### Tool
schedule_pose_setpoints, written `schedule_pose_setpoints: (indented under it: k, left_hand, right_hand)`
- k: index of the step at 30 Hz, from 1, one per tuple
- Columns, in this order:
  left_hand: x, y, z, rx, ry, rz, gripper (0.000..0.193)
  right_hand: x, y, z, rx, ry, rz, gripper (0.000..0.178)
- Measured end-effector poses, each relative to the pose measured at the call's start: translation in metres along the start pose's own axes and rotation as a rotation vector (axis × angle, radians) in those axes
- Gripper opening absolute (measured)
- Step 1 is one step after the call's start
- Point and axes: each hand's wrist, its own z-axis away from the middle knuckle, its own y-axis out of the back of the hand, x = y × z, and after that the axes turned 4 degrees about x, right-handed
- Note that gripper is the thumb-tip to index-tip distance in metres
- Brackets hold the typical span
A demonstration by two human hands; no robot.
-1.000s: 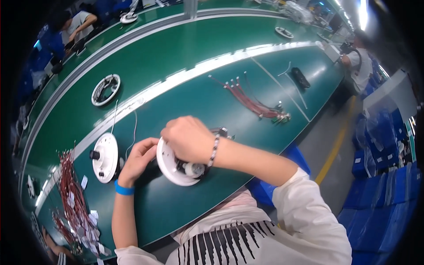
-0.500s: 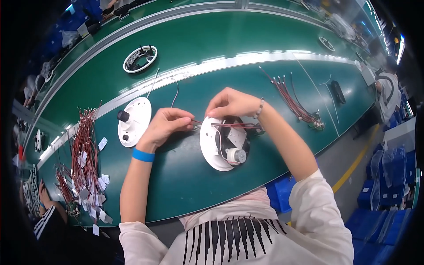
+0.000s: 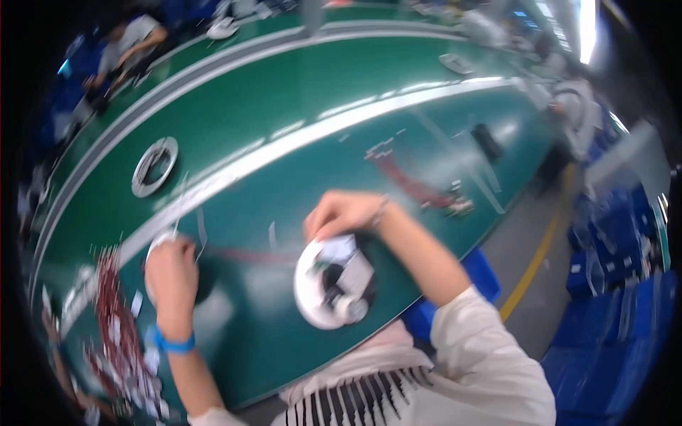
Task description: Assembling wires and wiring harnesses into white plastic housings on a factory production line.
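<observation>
A white round housing with a small motor and a pale card-like piece inside lies on the near bench. My right hand is closed on its far rim with thumb and fingers. Red wires, smeared by motion, stretch from the housing toward my left hand. That hand, blurred, is closed and seems to pinch their far end. Just behind it, a second white round part is mostly covered by the hand.
Bundled red wires with white tags lie at the left. Another red wire bunch and a black object are farther right. A white ring-shaped housing sits beyond the pale rail. Blue bins stand at the right.
My left hand has swung left, away from the housing, and the red wires now stretch out between them. My right hand stays at the housing's rim. The whole view has shifted and blurred.
</observation>
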Motion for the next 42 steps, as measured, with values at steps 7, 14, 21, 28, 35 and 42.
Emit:
schedule_pose_setpoints:
  k: [7, 14, 21, 28, 35, 42]
  left_hand:
    - [0.067, 0.001, 0.020, 0.037, -0.340, 0.624, 0.035]
    - [0.097, -0.034, 0.029, -0.382, -0.113, 0.951, 0.028]
    - [0.067, 0.001, 0.043, -0.783, 0.179, 1.040, 0.020]
    - [0.018, 0.131, 0.090, -0.192, 0.030, 0.396, 0.027]
    - [-0.135, 0.179, 0.099, 0.152, 0.490, -0.257, 0.030]
    - [-0.286, 0.115, 0.106, -0.085, 0.634, -0.746, 0.026]
  right_hand:
    - [0.024, -0.020, -0.009, -0.023, 0.028, -0.088, 0.011]
    - [0.021, -0.015, 0.003, 0.014, 0.042, -0.189, 0.013]
    - [0.010, -0.019, -0.018, -0.036, -0.018, 0.025, 0.015]
    - [0.012, -0.038, -0.006, 0.124, -0.114, -0.037, 0.025]
    - [0.027, -0.041, -0.007, 0.167, -0.163, -0.119, 0.017]
    - [0.024, -0.045, -0.017, 0.238, -0.199, -0.088, 0.017]
